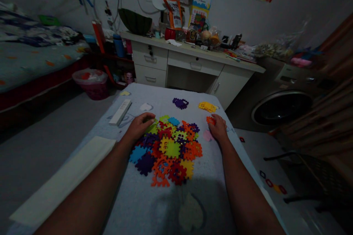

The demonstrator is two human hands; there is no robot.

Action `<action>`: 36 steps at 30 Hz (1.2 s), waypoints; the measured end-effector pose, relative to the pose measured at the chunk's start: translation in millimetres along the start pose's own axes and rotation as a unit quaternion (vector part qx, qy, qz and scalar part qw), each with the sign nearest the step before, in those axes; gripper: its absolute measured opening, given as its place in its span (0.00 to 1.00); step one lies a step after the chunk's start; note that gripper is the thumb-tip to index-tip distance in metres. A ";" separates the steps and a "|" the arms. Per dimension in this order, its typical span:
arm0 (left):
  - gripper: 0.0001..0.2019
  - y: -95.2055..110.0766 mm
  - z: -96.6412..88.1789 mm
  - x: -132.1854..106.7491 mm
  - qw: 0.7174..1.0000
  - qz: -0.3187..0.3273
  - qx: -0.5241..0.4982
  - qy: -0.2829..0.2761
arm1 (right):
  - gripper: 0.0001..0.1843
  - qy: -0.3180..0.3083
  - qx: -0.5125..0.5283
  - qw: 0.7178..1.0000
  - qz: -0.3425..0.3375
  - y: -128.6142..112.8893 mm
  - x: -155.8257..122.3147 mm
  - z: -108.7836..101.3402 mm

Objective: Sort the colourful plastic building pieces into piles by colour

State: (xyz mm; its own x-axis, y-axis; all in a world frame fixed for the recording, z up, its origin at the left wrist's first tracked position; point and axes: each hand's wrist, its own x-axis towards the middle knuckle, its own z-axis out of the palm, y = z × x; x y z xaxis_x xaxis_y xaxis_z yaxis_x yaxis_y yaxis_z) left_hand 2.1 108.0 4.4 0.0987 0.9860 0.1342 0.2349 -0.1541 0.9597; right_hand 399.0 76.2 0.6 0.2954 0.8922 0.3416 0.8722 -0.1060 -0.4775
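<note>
A heap of colourful plastic interlocking tiles with toothed edges lies mid-table, with a lime-green tile (173,149), a dark purple tile (145,163), a blue tile (138,153) and a red tile (177,173) among them. At the heap's upper left edge rests my left hand (140,125), fingers loosely bent and apart, close to lime-green tiles; it holds nothing that shows. To the right of the heap, my right hand (218,127) grips an orange tile (210,120) by its fingertips. Just beyond it sits a group of yellow tiles (207,107). Purple tiles (180,103) form another group farther left.
A long white box (120,112) lies at the table's left, with a pale flat strip (66,180) along the near left edge. Behind stands a cluttered white desk (193,62); a washing machine (281,91) is at right. Several coloured pieces (268,182) lie on the floor.
</note>
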 end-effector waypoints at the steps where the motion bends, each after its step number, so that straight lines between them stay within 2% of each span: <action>1: 0.20 -0.2 -0.1 -0.1 1.000 0.000 0.002 0.000 | 0.27 0.012 0.013 1.000 -0.015 -5.5 -0.6 -0.7; 3: 0.20 -0.5 -0.3 -0.5 1.000 0.001 0.007 -0.001 | 0.23 0.005 0.053 0.998 -0.044 -18.4 -2.4 -0.5; 8: 0.20 0.3 -0.7 -1.8 1.000 0.001 0.018 -0.012 | 0.21 -0.138 0.124 0.977 -0.107 -49.1 -12.7 5.1; 10: 0.20 1.0 -0.8 -2.7 1.000 -0.005 0.015 -0.011 | 0.22 -0.167 0.126 0.970 -0.123 -56.3 -16.5 5.2; 15: 0.20 0.3 -2.2 -5.8 1.000 -0.005 0.017 -0.010 | 0.22 -0.204 0.182 0.958 -0.081 -63.5 -18.6 0.7; 19: 0.19 -1.3 -3.0 -6.4 1.000 0.005 0.013 -0.015 | 0.20 -0.225 0.271 0.935 -0.030 -67.6 -19.4 1.2; 25: 0.18 1.5 -2.4 -5.6 1.000 0.004 0.007 -0.010 | 0.18 -0.209 0.372 0.905 0.007 -71.5 -18.7 0.5; 31: 0.18 1.2 -3.0 -5.2 1.000 0.007 0.004 -0.015 | 0.18 -0.140 0.364 0.920 0.037 -63.9 -6.7 -11.6; 36: 0.18 1.3 -2.5 -5.5 1.000 -0.001 -0.005 -0.006 | 0.16 -0.111 0.390 0.912 0.057 -58.1 -3.0 -15.0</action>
State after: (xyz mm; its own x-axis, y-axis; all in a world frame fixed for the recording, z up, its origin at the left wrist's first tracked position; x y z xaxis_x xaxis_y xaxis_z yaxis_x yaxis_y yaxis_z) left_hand -0.5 102.5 5.6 0.1099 0.9855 0.1291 0.2257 -0.1513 0.9624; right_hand 353.3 73.1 39.5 0.2044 0.9712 0.1225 0.2732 0.0635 -0.9598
